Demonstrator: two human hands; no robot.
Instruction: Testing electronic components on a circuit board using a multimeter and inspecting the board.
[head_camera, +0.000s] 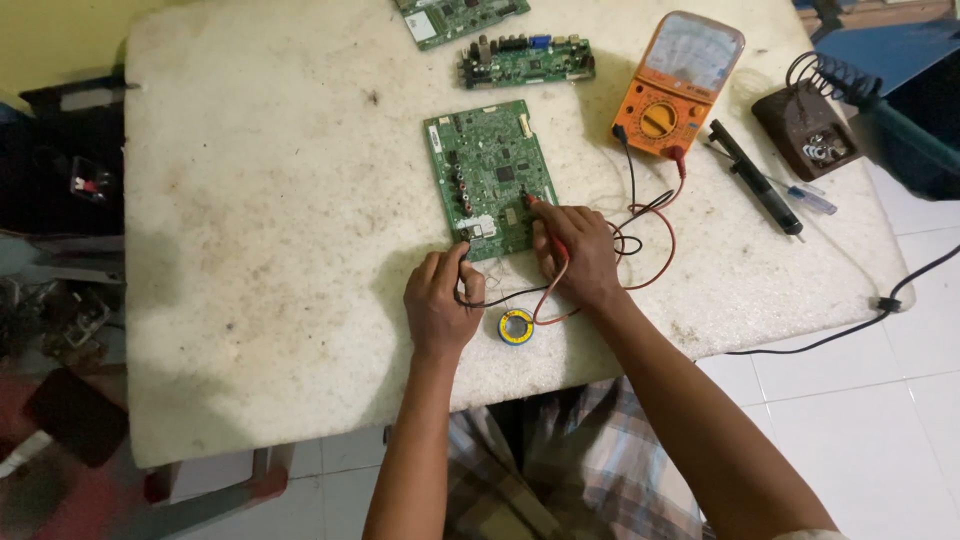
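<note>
Two hands probe a green circuit board (489, 180) on a worktop (280, 200). The left hand (441, 300) has its grip clamped on a black probe (463, 252). The right hand (577, 252) pinches a red probe (533, 201).

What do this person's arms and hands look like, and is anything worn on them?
Both arms are bare from wrist to past the elbow, with no sleeves in view. The left hand and right hand carry no gloves, and no rings, watch or bracelet can be seen.

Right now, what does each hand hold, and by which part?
Right hand pinches the red probe near its tip; left hand grips the black probe by its shaft.
</note>
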